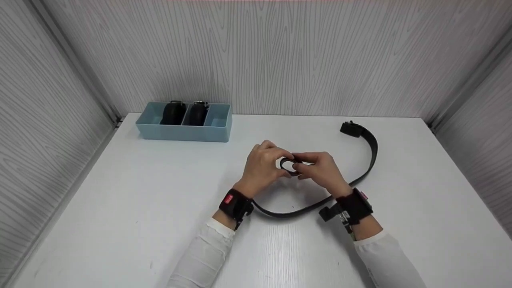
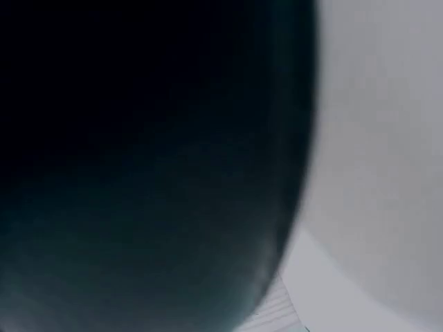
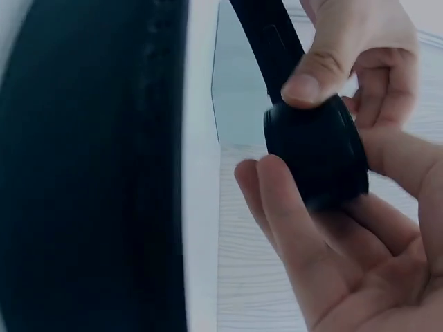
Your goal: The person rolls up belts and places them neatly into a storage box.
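White laminate surface (image 1: 120,208) runs out before me between pale wood-grain walls. I see my left hand (image 1: 262,166) and right hand (image 1: 322,170) brought together at mid-surface, both pinching the coiled end (image 3: 318,149) of a long black leather belt (image 1: 370,154), lifted slightly. Its tail curves away rightward. Farther left, a light-blue plastic tray (image 1: 184,134) holds two dark rolls.

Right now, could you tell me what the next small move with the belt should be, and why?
Probably another turn of the coil: both the left hand and right hand grip it, while most of the belt lies unrolled on the table.
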Demonstrator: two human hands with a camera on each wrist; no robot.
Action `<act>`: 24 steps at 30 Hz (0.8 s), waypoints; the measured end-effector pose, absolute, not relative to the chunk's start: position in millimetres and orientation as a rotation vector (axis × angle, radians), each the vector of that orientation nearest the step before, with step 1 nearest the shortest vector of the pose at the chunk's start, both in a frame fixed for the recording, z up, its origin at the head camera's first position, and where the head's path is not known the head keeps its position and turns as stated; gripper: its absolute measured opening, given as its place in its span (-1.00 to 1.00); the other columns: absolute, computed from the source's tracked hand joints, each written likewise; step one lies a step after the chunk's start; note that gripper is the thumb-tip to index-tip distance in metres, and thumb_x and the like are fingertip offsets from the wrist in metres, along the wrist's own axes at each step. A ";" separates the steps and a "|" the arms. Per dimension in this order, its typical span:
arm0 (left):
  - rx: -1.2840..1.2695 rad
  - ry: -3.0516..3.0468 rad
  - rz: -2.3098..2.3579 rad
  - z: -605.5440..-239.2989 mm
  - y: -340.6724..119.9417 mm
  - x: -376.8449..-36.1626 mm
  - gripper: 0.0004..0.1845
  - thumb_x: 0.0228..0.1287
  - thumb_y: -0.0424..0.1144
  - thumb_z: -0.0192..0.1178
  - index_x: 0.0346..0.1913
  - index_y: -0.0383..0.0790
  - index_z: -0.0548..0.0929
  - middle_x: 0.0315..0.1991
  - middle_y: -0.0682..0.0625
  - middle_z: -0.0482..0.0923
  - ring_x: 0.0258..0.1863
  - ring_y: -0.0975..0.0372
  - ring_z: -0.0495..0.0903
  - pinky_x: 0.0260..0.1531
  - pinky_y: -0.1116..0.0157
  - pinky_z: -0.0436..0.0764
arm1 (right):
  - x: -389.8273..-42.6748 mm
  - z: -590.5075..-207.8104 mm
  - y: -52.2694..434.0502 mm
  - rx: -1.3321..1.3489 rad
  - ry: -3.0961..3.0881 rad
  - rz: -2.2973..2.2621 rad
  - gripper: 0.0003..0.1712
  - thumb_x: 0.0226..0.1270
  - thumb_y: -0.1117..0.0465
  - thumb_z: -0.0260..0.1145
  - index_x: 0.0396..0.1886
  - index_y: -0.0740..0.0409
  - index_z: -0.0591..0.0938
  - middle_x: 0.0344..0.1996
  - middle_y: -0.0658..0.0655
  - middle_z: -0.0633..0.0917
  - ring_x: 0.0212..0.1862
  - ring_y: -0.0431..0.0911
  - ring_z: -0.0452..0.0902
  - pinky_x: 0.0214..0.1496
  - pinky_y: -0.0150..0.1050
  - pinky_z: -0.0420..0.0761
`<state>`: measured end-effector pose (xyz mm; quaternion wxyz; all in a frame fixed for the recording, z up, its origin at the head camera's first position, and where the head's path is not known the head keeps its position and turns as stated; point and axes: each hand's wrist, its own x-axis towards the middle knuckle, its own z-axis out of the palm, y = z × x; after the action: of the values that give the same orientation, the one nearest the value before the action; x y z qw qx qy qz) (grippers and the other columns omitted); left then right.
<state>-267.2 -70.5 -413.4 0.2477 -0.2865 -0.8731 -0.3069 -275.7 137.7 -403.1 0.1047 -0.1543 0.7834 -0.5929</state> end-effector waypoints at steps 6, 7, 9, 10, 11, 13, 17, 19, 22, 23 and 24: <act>-0.783 -2.374 -0.832 -412.8 -66.6 -265.9 -0.49 -0.17 -0.12 0.73 -0.08 -0.10 0.79 -0.09 0.10 0.75 -0.02 0.16 0.60 -0.10 0.18 0.52 | -275.0 -403.5 137.1 -0.470 2.395 -1.757 -0.68 0.46 0.39 0.29 0.15 0.30 0.72 0.02 0.29 0.77 -0.28 -0.06 0.81 -0.19 -0.21 0.76; -0.774 -2.380 -0.825 -411.8 -66.4 -265.5 -0.48 -0.16 -0.11 0.73 -0.07 -0.11 0.77 -0.06 0.08 0.72 -0.01 0.16 0.60 -0.10 0.18 0.53 | -275.0 -402.9 137.1 -0.470 2.405 -1.757 -0.69 0.47 0.39 0.29 0.15 0.30 0.73 0.02 0.29 0.77 -0.29 -0.06 0.81 -0.19 -0.21 0.76; -0.749 -2.402 -0.798 -409.0 -66.5 -264.8 -0.45 -0.13 -0.09 0.72 -0.04 -0.13 0.74 0.00 0.03 0.63 0.00 0.15 0.60 -0.08 0.18 0.55 | -275.5 -401.8 136.9 -0.477 2.431 -1.758 -0.69 0.47 0.40 0.29 0.14 0.29 0.73 0.01 0.31 0.77 -0.30 -0.04 0.81 -0.20 -0.22 0.75; -0.735 -2.419 -0.784 -406.9 -66.7 -264.1 -0.44 -0.11 -0.07 0.72 -0.03 -0.14 0.72 0.02 0.01 0.59 0.01 0.14 0.59 -0.07 0.17 0.55 | -275.7 -401.0 137.0 -0.484 2.453 -1.753 -0.69 0.47 0.40 0.29 0.14 0.28 0.74 0.01 0.32 0.77 -0.30 -0.03 0.82 -0.21 -0.23 0.75; -0.724 -2.445 -0.777 -404.3 -67.3 -263.0 -0.43 -0.08 -0.06 0.71 -0.01 -0.15 0.71 0.04 0.00 0.56 0.04 0.13 0.58 -0.04 0.15 0.55 | -275.9 -400.6 137.1 -0.496 2.482 -1.745 -0.69 0.47 0.41 0.29 0.13 0.28 0.74 0.00 0.32 0.77 -0.30 -0.01 0.82 -0.23 -0.25 0.75; -0.702 -2.501 -0.776 -399.4 -68.6 -260.8 -0.45 0.00 0.00 0.66 0.01 -0.15 0.70 0.05 -0.01 0.56 0.06 0.11 0.58 0.01 0.12 0.55 | -275.7 -399.7 137.0 -0.539 2.561 -1.709 -0.69 0.46 0.43 0.29 0.13 0.28 0.74 -0.02 0.33 0.77 -0.31 0.01 0.81 -0.27 -0.31 0.74; -0.626 -2.630 -0.871 -390.2 -70.8 -255.9 -0.49 0.26 0.08 0.49 0.09 -0.19 0.69 0.09 -0.02 0.62 0.10 0.10 0.61 0.07 0.08 0.55 | -274.0 -399.4 135.1 -0.653 2.766 -1.570 -0.68 0.43 0.45 0.30 0.12 0.28 0.75 -0.16 0.31 0.81 -0.40 -0.04 0.77 -0.45 -0.47 0.59; -0.579 -2.674 -0.902 -386.9 -71.1 -254.3 -0.52 0.34 0.06 0.44 0.13 -0.21 0.68 0.09 -0.03 0.65 0.09 0.09 0.62 0.06 0.09 0.57 | -272.4 -399.6 133.1 -0.729 2.856 -1.492 -0.68 0.42 0.44 0.32 0.12 0.27 0.75 -0.23 0.27 0.82 -0.45 -0.09 0.72 -0.49 -0.47 0.49; -0.526 -2.725 -0.919 -383.9 -71.2 -252.9 -0.59 0.38 -0.01 0.42 0.12 -0.21 0.70 0.03 -0.04 0.68 0.01 0.08 0.61 -0.04 0.13 0.60 | -269.9 -400.4 130.0 -0.848 2.955 -1.407 -0.69 0.43 0.44 0.33 0.11 0.29 0.76 -0.21 0.22 0.83 -0.42 -0.12 0.67 -0.42 -0.38 0.52; -0.514 -2.734 -0.925 -383.3 -71.2 -252.6 -0.62 0.38 -0.03 0.43 0.08 -0.20 0.72 0.00 -0.03 0.69 -0.02 0.09 0.60 -0.08 0.14 0.60 | -269.1 -400.7 129.2 -0.882 2.984 -1.383 -0.69 0.43 0.44 0.33 0.11 0.30 0.76 -0.18 0.21 0.83 -0.37 -0.12 0.69 -0.37 -0.33 0.58; -0.509 -2.738 -0.936 -382.8 -71.3 -252.5 -0.65 0.37 -0.05 0.44 0.05 -0.20 0.73 -0.04 -0.04 0.70 -0.06 0.09 0.60 -0.11 0.15 0.60 | -268.3 -400.9 128.5 -0.911 3.010 -1.362 -0.70 0.43 0.44 0.32 0.11 0.29 0.76 -0.15 0.20 0.83 -0.31 -0.11 0.72 -0.31 -0.29 0.63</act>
<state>-252.5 -71.3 -382.8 0.1016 -0.1722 -0.9271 -0.3170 -268.3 128.5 -400.9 -0.1422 -0.2632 0.8693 -0.3934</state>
